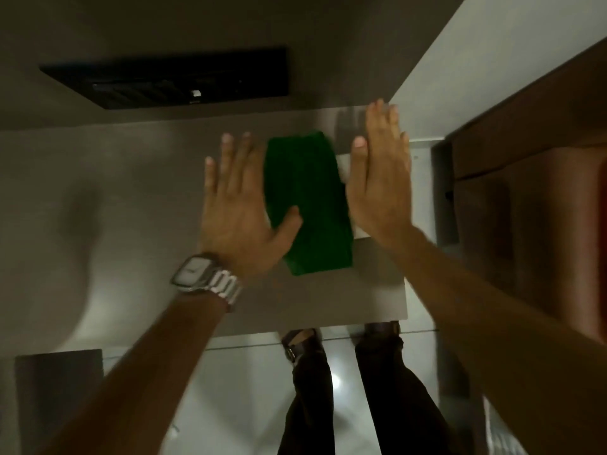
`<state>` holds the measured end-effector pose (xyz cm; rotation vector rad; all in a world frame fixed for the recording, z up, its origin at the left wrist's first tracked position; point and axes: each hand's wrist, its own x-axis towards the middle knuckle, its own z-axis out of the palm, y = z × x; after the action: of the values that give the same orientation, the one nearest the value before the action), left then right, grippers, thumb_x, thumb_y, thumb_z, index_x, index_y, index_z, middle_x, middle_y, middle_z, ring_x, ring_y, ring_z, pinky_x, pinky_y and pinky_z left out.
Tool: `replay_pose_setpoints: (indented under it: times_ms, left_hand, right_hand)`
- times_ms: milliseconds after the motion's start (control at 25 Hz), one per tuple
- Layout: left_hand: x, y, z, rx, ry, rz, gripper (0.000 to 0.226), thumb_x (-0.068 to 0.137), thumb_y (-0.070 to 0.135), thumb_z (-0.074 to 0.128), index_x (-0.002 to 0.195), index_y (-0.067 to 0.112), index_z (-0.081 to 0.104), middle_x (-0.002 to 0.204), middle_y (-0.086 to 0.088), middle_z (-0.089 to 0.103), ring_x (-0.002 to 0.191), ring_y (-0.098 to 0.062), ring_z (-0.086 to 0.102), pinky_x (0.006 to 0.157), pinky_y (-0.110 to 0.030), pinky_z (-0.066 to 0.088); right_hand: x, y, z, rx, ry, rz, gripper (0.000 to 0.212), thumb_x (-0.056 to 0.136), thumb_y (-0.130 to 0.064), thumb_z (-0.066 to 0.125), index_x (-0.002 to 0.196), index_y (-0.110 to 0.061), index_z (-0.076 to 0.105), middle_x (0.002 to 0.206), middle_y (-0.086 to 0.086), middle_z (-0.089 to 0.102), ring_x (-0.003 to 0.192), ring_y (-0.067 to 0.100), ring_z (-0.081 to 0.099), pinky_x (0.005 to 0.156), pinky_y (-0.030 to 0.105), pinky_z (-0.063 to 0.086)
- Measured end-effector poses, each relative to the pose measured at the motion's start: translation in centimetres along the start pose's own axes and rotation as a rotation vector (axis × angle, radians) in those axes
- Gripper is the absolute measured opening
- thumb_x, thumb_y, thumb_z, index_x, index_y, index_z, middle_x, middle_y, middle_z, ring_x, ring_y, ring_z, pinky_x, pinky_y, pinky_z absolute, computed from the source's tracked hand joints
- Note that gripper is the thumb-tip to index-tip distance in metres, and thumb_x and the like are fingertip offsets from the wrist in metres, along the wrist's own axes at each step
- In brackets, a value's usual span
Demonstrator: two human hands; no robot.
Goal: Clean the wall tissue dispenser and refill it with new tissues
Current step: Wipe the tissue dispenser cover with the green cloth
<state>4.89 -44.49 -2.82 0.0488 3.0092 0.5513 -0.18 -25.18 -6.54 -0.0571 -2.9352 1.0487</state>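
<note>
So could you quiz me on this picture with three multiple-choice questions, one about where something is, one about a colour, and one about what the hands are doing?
1. Where is the cloth?
A. between the two hands
B. on the floor
C. draped over a forearm

2. What colour is the cloth?
A. white
B. green
C. red

3. How are the hands held?
A. both in fists
B. both open with fingers straight
C. one pointing, one in a fist

Answers:
1 A: it lies between the left hand and the right hand, the left thumb over its edge.
2 B: it is plainly dark green.
3 B: both hands are flat, fingers straight.
</note>
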Motion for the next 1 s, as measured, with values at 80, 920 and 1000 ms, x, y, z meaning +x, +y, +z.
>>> replay_pose_setpoints:
  times_ms: [80,920,1000]
  left_hand:
    - [1.6,4.3,2.5,0.016,-0.012,-0.035,0.082,0.089,0.055,0.041,0.151,0.006,0.024,0.161,-0.017,0.020,0.151,-0.034,0.006,0.121,-0.052,0.004]
    - [-1.0,-0.8,5.5,0.224,-0.132,0.106,0.064,0.099,0.041,0.029,0.155,0.012,0.015,0.164,-0.011,0.012,0.151,-0.023,0.003,0.122,-0.046,0.005]
    - [-0.9,-1.6,5.1,0.209,-0.074,-0.090,0.064,0.099,0.040,0.030,0.155,0.010,0.017,0.163,-0.013,0.013,0.151,-0.025,0.005,0.122,-0.048,0.006]
  right_hand:
    - [0.9,2.0,-0.2,-0.030,-0.036,0.026,0.056,0.108,-0.032,0.021,0.157,-0.006,0.025,0.166,0.013,0.025,0.156,0.026,0.014,0.126,0.047,0.012]
    - [0.4,4.0,1.2,-0.128,-0.097,-0.056,0.057,0.109,-0.037,0.023,0.156,-0.007,0.030,0.165,0.011,0.026,0.156,0.023,0.012,0.126,0.044,0.013]
    - [0.3,4.1,1.1,-0.146,-0.087,-0.045,0.059,0.108,-0.041,0.021,0.156,-0.008,0.030,0.166,0.011,0.026,0.156,0.024,0.014,0.126,0.044,0.013]
